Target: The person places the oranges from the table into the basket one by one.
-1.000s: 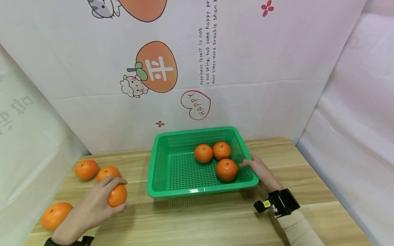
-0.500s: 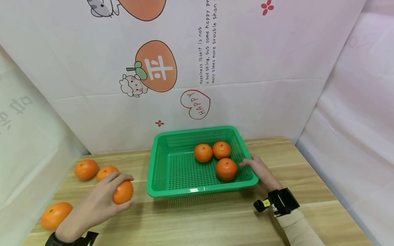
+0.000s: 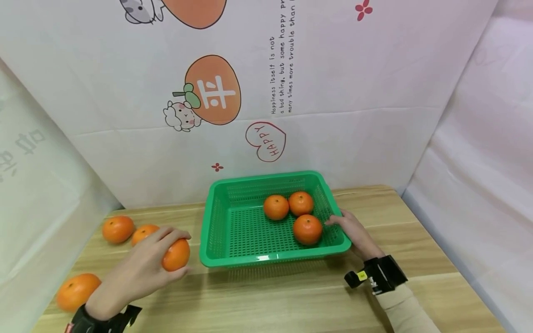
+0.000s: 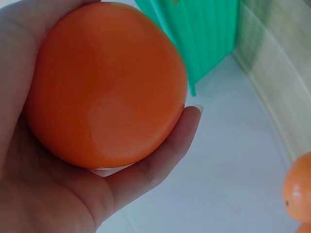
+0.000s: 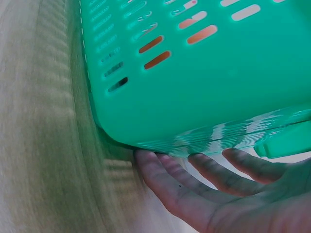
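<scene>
My left hand [image 3: 139,270] grips a mandarin orange [image 3: 176,255] between curled fingers and thumb, left of the basket's near corner. In the left wrist view that mandarin [image 4: 107,87] fills the palm. A green plastic basket [image 3: 275,256] with slotted walls holds three mandarins, gathered toward its right side. At its right end, my right hand [image 3: 356,233] holds the rim, thumb over the inside. The right wrist view shows its fingers [image 5: 170,187] against the basket's outer wall and lower edge. Behind my left hand lies a partly covered mandarin [image 3: 143,233].
Two more loose mandarins rest on the wooden table [image 3: 266,305]: one at the back left [image 3: 118,229], another near the left edge [image 3: 78,292]. A white printed cloth [image 3: 333,92] rises right behind the basket, with white cloth walls on both sides.
My left hand has moved a little to the right with its mandarin, closer to the basket. The right hand, the basket and the other mandarins stay put.
</scene>
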Available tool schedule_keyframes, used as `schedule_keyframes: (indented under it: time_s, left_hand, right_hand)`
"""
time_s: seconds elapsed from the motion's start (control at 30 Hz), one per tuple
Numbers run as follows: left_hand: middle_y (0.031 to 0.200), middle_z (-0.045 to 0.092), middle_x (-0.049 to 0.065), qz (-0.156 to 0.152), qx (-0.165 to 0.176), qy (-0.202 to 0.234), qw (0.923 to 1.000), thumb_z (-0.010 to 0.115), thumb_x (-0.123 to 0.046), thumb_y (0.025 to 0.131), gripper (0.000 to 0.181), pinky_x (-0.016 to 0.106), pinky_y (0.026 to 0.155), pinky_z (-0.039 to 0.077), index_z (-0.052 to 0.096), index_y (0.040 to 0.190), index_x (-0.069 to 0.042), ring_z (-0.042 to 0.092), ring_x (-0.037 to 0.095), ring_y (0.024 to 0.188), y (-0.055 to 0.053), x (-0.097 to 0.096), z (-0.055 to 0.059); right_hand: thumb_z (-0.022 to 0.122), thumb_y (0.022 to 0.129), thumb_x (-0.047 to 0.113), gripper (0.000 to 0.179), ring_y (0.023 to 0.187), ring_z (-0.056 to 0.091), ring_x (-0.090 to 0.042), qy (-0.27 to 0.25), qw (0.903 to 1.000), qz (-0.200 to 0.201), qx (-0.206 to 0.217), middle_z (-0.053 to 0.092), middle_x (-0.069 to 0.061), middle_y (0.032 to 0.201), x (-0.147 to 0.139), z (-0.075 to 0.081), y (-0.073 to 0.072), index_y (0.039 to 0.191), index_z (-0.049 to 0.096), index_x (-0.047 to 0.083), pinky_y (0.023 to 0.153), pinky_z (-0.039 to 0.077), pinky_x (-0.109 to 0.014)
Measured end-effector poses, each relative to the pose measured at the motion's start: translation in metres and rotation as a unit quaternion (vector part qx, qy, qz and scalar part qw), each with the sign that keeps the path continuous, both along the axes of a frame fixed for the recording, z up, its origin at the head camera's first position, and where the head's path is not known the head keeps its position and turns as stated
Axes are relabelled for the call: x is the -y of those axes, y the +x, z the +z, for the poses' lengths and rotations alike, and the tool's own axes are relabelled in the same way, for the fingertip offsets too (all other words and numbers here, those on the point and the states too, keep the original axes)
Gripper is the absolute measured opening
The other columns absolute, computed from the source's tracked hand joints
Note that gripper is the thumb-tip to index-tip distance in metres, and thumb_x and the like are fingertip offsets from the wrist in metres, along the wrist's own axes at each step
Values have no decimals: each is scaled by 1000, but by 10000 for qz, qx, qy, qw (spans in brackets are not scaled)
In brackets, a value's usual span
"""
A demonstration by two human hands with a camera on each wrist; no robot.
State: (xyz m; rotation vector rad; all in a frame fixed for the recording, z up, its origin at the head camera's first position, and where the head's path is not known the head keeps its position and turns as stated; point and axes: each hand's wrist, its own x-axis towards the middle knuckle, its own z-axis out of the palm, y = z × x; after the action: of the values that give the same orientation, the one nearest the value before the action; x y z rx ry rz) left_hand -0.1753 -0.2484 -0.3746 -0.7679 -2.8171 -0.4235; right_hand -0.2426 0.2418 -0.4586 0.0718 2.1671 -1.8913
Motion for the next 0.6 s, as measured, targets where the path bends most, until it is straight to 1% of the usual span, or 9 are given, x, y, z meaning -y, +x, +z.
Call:
schedule_keyframes:
  time_s: [0.17, 0.33, 0.6]
  left_hand:
    - [115, 65, -6, -178, 82, 71, 9998, 90, -43, 81, 54, 23, 70, 55, 68, 127, -24, 61, 3, 87, -5, -13, 4]
    - [118, 65, -3, -446, 136, 112, 9988, 91, -39, 81, 56, 20, 68, 53, 67, 128, -20, 59, 1, 84, -10, -27, 4]
    - [124, 65, 1, -646, 160, 62, 9978, 90, -38, 81, 56, 19, 69, 55, 67, 129, -20, 64, 5, 90, -17, -40, 3]
  right_hand:
    - [52, 99, 15, 71, 109, 70, -16, -8, 10000, 47, -40, 45, -33, 157, -1, -1, 0, 163, 27, -4, 90, 62, -35]
    - [53, 98, 15, 71, 109, 70, -17, -35, 10000, 47, -45, 46, -33, 156, 0, -2, 1, 162, 28, -4, 91, 62, -36]
    - [53, 99, 15, 71, 108, 70, -16, -61, 10000, 22, -42, 47, -32, 155, 0, 0, 1, 162, 28, -4, 90, 62, -36]
